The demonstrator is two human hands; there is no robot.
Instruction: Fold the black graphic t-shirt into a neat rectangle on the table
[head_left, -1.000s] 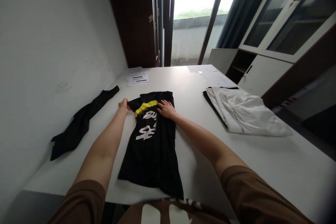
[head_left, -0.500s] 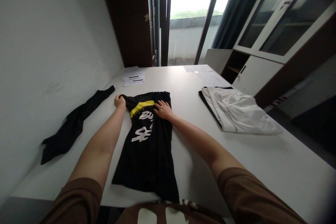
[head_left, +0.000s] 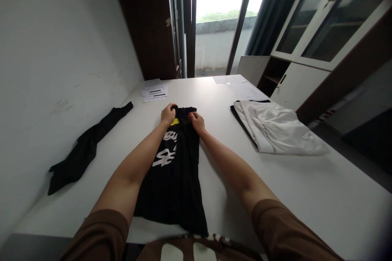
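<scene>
A black T-shirt (head_left: 173, 191) with white lettering and a yellow patch lies folded lengthwise on the table before me. My left hand (head_left: 168, 115) is closed on its far left part, where the sleeve is folded inward over most of the yellow. At the far right edge of the shirt, my right hand (head_left: 197, 122) has its fingers bent together on the fabric, seemingly in a pinch. The fingertips are partly hard to make out.
Left of the shirt, by the wall, a long dark garment (head_left: 88, 142) lies on the white table (head_left: 226, 171). Folded white cloth (head_left: 278, 128) rests over something black at the right. Papers (head_left: 154, 89) lie at the back left, with more sheets (head_left: 241, 85) at the back right.
My left hand has moved right, carrying the shirt's sleeve inward over the yellow patch. My right hand, flat on the shirt before, has curled its fingers at the right edge.
</scene>
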